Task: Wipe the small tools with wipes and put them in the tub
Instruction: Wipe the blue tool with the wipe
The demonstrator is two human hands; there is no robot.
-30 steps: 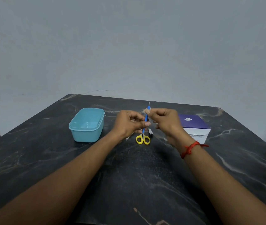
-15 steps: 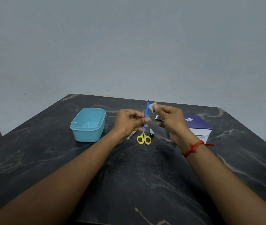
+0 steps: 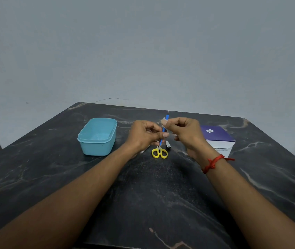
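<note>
While the left hand (image 3: 144,135) is pinching the blue-handled tool (image 3: 164,130) near its lower end, the right hand (image 3: 183,132) is pinching a wipe (image 3: 163,121) around its upper part, above the scissors (image 3: 159,152).

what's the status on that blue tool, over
Left hand pinches blue tool upright; right hand pinches wipe on its upper end. Tub looks empty. Yellow scissors lie below hands, nothing blocking.
</note>
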